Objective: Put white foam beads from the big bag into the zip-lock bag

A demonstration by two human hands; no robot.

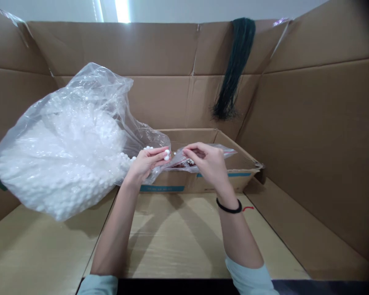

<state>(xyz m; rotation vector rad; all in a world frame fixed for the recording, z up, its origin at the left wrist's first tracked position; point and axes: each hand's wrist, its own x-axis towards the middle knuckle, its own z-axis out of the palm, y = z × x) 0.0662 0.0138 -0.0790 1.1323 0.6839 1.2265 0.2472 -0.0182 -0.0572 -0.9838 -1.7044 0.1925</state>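
In my left hand [146,164] are a few small white balls [167,155], pinched at the fingertips. My right hand [207,157] has thumb and forefinger closed on the edge of a small clear zip bag [227,151]. Dark red and white bits show inside this bag, between my hands. To the left lies a large clear plastic bag [61,151] full of white balls, its mouth reaching my left hand. Both hands are over the front of an open cardboard box [215,184].
Tall cardboard walls [119,49] surround the pale wooden table [172,233]. A bundle of dark green strands [238,61] hangs over the back wall. A short red strand [248,207] lies near my right wrist.
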